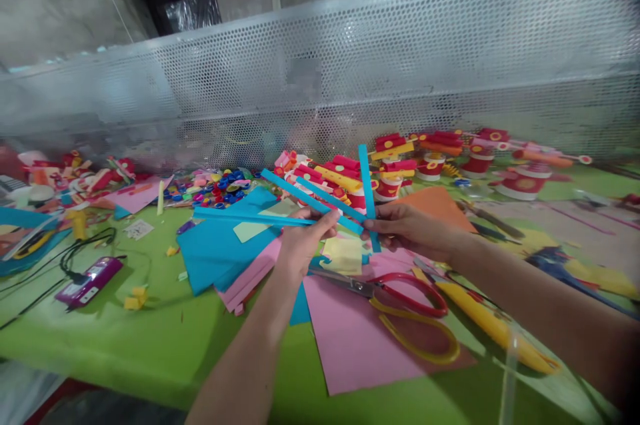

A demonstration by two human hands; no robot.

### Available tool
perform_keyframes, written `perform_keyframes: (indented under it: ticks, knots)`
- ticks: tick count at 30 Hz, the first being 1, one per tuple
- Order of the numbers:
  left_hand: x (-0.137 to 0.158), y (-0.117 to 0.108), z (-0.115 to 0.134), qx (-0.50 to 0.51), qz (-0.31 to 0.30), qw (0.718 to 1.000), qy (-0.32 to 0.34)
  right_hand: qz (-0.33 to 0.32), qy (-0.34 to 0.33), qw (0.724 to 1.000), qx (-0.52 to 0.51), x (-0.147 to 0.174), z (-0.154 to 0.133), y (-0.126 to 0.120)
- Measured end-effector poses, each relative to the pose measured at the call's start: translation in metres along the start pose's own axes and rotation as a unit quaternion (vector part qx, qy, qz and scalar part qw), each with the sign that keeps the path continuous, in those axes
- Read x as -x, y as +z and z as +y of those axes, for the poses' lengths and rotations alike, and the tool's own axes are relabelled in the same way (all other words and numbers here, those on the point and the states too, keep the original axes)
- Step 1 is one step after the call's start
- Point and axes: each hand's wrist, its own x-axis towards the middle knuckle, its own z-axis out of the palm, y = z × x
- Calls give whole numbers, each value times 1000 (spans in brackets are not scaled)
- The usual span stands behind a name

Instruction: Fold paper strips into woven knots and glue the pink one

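My left hand [311, 233] is closed, thumb against fingers, on narrow blue foam-like strips. One blue strip [240, 216] points out to the left from it. Another strip [300, 192] slants under the left thumb and reaches toward the other hand. My right hand [397, 225] pinches an almost upright blue strip [367, 178] near its lower part, where the slanting strips' ends meet it. Below the hands, large scissors [373, 288] with one red and one yellow handle rest on a pink sheet [365, 345]. Blue sheets [215, 255] lie beneath the left-hand strips.
A green-covered table [160, 332] carries a purple power strip [90, 282] with black cables. Colourful small caps [225, 186] are heaped at the back. Red-and-white cup models [525, 178] stand along a perforated metal screen [375, 58]. A yellow cutter-like tool [493, 322] lies at right.
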Motion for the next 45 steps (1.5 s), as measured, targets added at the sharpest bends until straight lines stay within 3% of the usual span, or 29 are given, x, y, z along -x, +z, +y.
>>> perform_keyframes:
  ticks: [5,10,18,25,33,37,45]
  knots:
    - [-3,-2,0,15,11,1000,-4,51,-10,999,2,3,3,-17]
    - [-1,-1,0,17,4,1000,0,153,15,988,30,4,18,-36]
    - [-1,-2,-1,1,0,1000,10,219,115,948,198,9,36,-59]
    - [0,1,3,7,13,1000,0,164,175,880,409,7,37,-74]
    - [0,-1,1,-6,3,1000,10,159,102,770,610,12,18,-61]
    - [1,-1,2,1,0,1000,9,123,111,749,642,3,15,-52]
    - [1,-1,2,2,2,1000,2,84,130,734,661,-13,5,-46]
